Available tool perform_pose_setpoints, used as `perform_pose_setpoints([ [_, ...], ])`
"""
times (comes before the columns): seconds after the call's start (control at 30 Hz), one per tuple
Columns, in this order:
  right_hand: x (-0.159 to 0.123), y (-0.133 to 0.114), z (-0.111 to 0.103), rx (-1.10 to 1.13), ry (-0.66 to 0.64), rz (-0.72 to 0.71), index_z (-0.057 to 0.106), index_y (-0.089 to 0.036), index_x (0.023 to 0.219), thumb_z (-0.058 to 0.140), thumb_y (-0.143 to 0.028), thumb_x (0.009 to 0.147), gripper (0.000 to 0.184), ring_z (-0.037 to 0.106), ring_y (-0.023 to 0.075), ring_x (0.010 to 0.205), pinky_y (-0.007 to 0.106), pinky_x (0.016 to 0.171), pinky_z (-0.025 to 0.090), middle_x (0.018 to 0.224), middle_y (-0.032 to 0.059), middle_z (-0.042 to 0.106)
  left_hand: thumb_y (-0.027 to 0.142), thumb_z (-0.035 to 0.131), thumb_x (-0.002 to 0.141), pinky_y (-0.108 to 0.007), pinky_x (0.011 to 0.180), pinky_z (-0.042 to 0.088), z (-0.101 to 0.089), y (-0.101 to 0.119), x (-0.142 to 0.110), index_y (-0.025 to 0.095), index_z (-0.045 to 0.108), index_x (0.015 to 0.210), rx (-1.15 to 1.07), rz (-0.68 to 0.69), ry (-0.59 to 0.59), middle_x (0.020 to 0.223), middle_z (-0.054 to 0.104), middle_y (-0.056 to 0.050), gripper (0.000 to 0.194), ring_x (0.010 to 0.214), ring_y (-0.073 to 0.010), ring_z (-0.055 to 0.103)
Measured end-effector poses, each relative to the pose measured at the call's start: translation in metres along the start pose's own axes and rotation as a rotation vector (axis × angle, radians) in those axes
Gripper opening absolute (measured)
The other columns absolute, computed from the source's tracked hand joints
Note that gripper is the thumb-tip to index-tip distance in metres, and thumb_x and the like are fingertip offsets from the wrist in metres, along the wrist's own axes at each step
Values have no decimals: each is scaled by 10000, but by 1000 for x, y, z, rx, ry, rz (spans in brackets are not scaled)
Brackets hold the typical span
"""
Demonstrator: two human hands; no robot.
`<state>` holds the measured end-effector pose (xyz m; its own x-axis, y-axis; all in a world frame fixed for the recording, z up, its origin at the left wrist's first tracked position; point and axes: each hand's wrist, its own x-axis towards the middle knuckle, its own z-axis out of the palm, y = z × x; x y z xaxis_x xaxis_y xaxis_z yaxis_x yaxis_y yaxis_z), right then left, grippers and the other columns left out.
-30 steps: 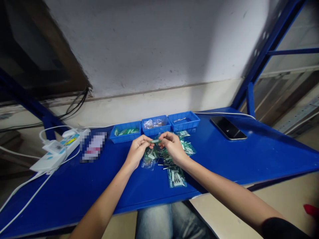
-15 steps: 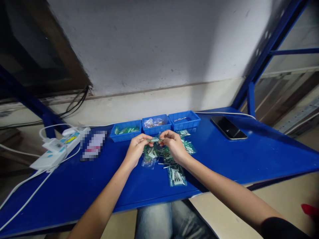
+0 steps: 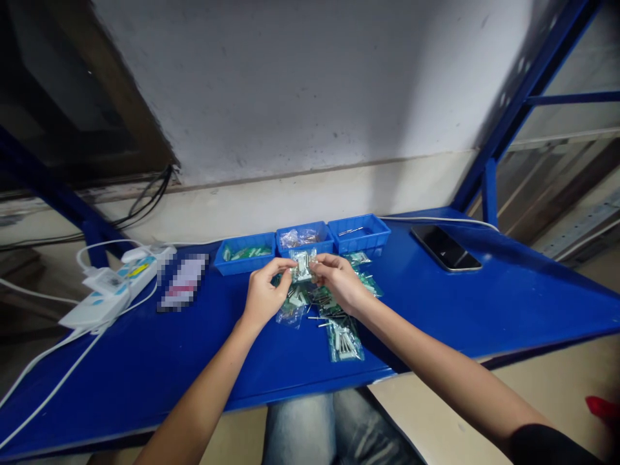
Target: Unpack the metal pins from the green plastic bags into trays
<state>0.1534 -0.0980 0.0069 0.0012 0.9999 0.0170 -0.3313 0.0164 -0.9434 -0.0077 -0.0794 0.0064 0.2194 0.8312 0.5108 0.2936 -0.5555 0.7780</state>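
Between my hands is a small clear plastic bag with pale plugs and screws showing inside. My left hand pinches its left edge between thumb and fingertips. On the opposite edge, my right hand grips it the same way. Below the hands lies a pile of similar filled bags, partly covered by my fingers. One packet rests nearest the table's front edge, its pale plugs and screws visible. A few loose metal pins lie just behind it.
Three blue bins stand by the wall: the left bin has green packets, the middle bin clear bags, the right bin a few metal pins. A phone lies right; a power strip with white cables is left.
The bag was seen nearly edge-on between my fingers; now it is tilted up with its broad face showing. Both hands keep their hold in about the same place.
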Motion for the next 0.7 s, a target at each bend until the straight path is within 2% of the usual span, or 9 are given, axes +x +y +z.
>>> perform_pose_setpoints([
  [0.07, 0, 2, 0, -86, 34, -68, 534, -181, 662, 673, -329, 656, 203, 427, 84, 505, 242, 517, 336, 562, -48, 484, 201, 569, 782, -276, 788, 480, 1, -1, 1, 194, 587, 980, -56, -28, 12, 873, 688, -39, 198, 827, -175, 653],
  [0.17, 0, 4, 0, -173, 115, -190, 515, -194, 708, 637, -323, 694, 178, 437, 96, 539, 247, 538, 353, 611, -38, 505, 246, 575, 797, -276, 748, 485, 0, -2, 4, 186, 530, 1052, -161, -141, 0, 803, 677, -25, 266, 736, -159, 655],
  [0.23, -1, 4, 0, -278, 161, -301, 507, -201, 718, 606, -312, 728, 149, 458, 109, 566, 258, 557, 369, 658, -21, 531, 311, 564, 811, -259, 669, 482, -2, -2, 7, 161, 575, 982, -190, -232, -24, 735, 661, -25, 227, 645, -145, 632],
  [0.3, -4, 3, 1, -426, 179, -442, 511, -208, 717, 569, -277, 760, 100, 495, 135, 625, 280, 605, 395, 704, 1, 561, 400, 538, 822, -235, 570, 455, -4, -3, 9, 133, 628, 850, -230, -342, -60, 648, 632, -32, 283, 553, -127, 586],
  [0.37, -8, 2, 1, -584, 151, -589, 527, -216, 720, 534, -216, 775, 55, 531, 172, 730, 317, 697, 414, 757, 22, 589, 470, 519, 819, -225, 512, 425, -5, -2, 10, 118, 642, 755, -316, -451, -112, 592, 611, -41, 378, 499, -115, 547],
  [0.43, -11, 2, 1, -709, 97, -701, 546, -221, 725, 512, -155, 764, 84, 539, 199, 826, 354, 784, 408, 803, 33, 601, 473, 555, 794, -226, 523, 428, -6, -1, 11, 119, 637, 738, -421, -503, -140, 604, 616, -44, 368, 511, -114, 550],
  [0.5, -12, 3, 0, -791, 75, -752, 576, -223, 739, 501, -119, 750, 128, 531, 214, 879, 376, 820, 400, 847, 42, 591, 412, 632, 748, -228, 570, 443, -7, -2, 11, 135, 629, 761, -487, -488, -137, 653, 624, -30, 277, 560, -116, 568],
  [0.6, -9, 5, -2, -830, 130, -741, 635, -220, 772, 502, -124, 750, 166, 504, 229, 950, 388, 837, 391, 924, 64, 542, 311, 690, 700, -229, 624, 448, -9, -5, 12, 166, 620, 822, -469, -403, -82, 682, 609, 7, 202, 617, -117, 575],
  [0.7, -6, 5, -1, -709, 103, -535, 661, -210, 816, 511, -230, 799, 152, 530, 211, 885, 358, 779, 407, 901, 63, 549, 281, 659, 732, -245, 661, 446, -10, -6, 10, 189, 626, 857, -260, -210, -1, 731, 612, 1, 158, 673, -133, 575],
])
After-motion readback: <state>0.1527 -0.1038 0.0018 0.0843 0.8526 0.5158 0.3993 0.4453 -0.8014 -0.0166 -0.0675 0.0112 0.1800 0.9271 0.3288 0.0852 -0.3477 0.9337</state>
